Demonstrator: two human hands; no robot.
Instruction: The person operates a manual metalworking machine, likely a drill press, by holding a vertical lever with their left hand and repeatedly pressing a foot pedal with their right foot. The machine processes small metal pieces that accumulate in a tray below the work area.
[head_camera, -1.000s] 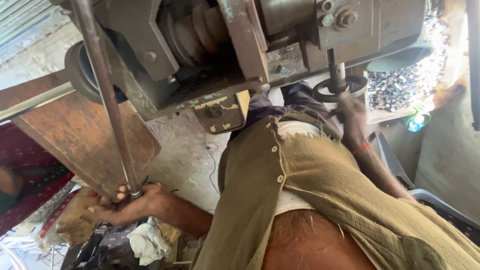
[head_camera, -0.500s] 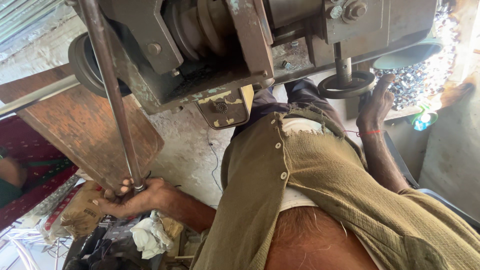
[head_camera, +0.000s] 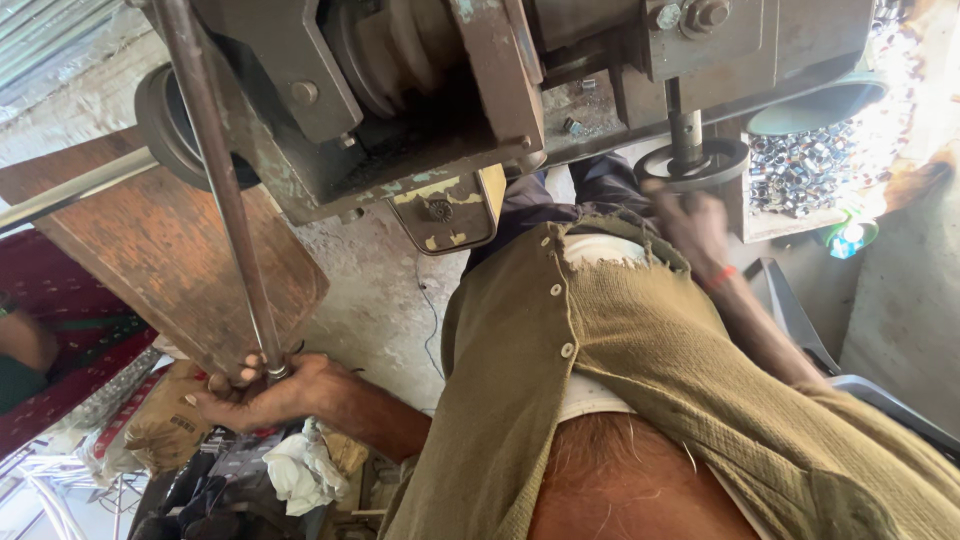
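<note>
The left hand (head_camera: 262, 392) has its fingers (head_camera: 228, 383) wrapped tight round the lower end of a long steel lever rod (head_camera: 222, 195), which rises from the grip up and across the front of a heavy, worn press machine (head_camera: 420, 110). Behind those fingers stands a slanted rusty brown metal panel (head_camera: 170, 270). Just below them lie a crumpled brown paper bag (head_camera: 160, 425) and a wad of white cloth (head_camera: 295, 468), in among dark clutter whose contents cannot be told.

The right hand (head_camera: 690, 222) is blurred. It sits just under the machine's vertical spindle (head_camera: 685, 128) and against the round dark die ring (head_camera: 700, 165) at its foot. Whether its fingers are pinched on something or merely touching the ring cannot be told.

Beyond the right hand, past the spindle, a shallow open tray (head_camera: 790, 222) on a ledge is heaped with small shiny metal rings (head_camera: 815, 165), piled loose and reaching its edge. Above that heap hangs a round grey-green metal dish (head_camera: 815, 105), seen from its underside, so what it holds is hidden. Just beside the tray lies a small green object (head_camera: 848, 238), too washed out by light to identify.

The person's olive buttoned shirt (head_camera: 650, 350) fills the space between the two arms.
</note>
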